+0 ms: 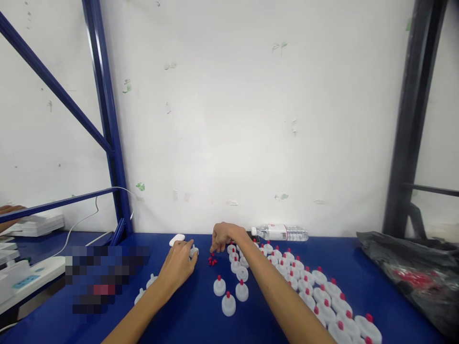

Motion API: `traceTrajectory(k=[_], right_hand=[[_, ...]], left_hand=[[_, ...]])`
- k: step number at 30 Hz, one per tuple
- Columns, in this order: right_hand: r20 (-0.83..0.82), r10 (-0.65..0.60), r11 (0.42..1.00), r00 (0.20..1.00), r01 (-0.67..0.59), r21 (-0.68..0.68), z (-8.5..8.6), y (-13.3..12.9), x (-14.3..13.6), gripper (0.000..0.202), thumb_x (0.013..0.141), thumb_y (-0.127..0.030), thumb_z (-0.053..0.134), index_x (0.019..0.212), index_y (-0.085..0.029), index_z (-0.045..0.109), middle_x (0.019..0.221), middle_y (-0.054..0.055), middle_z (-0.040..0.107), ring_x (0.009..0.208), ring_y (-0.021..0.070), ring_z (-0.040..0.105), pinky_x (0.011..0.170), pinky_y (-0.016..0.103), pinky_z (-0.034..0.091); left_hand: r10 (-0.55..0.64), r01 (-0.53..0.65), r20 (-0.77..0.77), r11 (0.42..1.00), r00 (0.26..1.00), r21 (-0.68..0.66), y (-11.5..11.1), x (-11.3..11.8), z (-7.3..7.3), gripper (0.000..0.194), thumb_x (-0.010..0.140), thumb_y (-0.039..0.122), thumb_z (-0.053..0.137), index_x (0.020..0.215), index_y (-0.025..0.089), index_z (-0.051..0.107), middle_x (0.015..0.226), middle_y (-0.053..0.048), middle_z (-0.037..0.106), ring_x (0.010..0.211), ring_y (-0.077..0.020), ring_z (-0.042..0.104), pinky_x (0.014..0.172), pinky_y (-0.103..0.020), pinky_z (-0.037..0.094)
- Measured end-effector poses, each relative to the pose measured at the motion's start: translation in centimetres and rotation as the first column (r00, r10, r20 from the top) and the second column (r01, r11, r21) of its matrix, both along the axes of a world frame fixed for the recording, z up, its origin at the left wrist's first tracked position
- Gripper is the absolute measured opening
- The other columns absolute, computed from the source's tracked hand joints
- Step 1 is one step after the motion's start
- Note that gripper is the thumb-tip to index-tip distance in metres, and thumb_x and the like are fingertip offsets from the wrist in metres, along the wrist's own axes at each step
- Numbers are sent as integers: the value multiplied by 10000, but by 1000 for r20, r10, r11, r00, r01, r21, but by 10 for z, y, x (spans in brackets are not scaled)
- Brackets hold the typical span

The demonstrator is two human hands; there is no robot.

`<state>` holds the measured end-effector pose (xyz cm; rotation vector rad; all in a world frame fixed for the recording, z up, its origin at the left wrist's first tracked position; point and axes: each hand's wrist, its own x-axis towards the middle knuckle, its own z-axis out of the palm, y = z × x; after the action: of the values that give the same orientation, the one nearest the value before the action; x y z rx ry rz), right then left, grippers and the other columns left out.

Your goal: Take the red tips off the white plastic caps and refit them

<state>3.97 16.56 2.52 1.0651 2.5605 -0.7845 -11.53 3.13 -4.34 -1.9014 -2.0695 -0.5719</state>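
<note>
My left hand [181,265] is closed around a white plastic nozzle cap [194,250], its narrow spout pointing up. Just to the right, my right hand [223,236] reaches down with thumb and finger pinched on a small red cap at the top of a little pile of red caps [212,261]. Bare-spouted white caps [139,296] lie left of my left forearm. In front of the pile stand white caps with red tips [228,304]. Many more such red-tipped caps [324,310] stand in rows, partly hidden by my right forearm.
A clear water bottle [283,232] lies along the wall, beside a dark object partly hidden by my right wrist. A white rounded object [177,239] is behind my left hand. At right lies a black plastic bag [409,282]; at left, a power strip [32,282]. Another person's hand [10,210] shows far left.
</note>
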Motion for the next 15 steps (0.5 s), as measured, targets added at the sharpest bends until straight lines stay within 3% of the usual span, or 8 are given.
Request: traceTrajectory(k=[9, 15], right_hand=[[73, 84, 995, 994, -79, -66, -9, 2, -4, 238, 971, -309, 639, 1142, -143, 652, 1135, 74, 673, 957, 192, 674, 819, 375, 583], [1, 102, 991, 995, -101, -83, -9, 5, -3, 229, 974, -312, 637, 1120, -137, 657, 1100, 69, 682, 926, 183, 679, 802, 366, 586]], left_hand=[[-57, 56, -26, 998, 998, -35, 2, 13, -3, 204, 963, 307, 592, 1076, 145, 641, 1013, -49, 684, 1026, -217, 648, 944, -451, 514], [-130, 134, 51, 988, 990, -79, 5, 12, -6, 196, 975, 260, 565, 1126, 151, 625, 966, -32, 690, 874, -179, 668, 824, -381, 544]])
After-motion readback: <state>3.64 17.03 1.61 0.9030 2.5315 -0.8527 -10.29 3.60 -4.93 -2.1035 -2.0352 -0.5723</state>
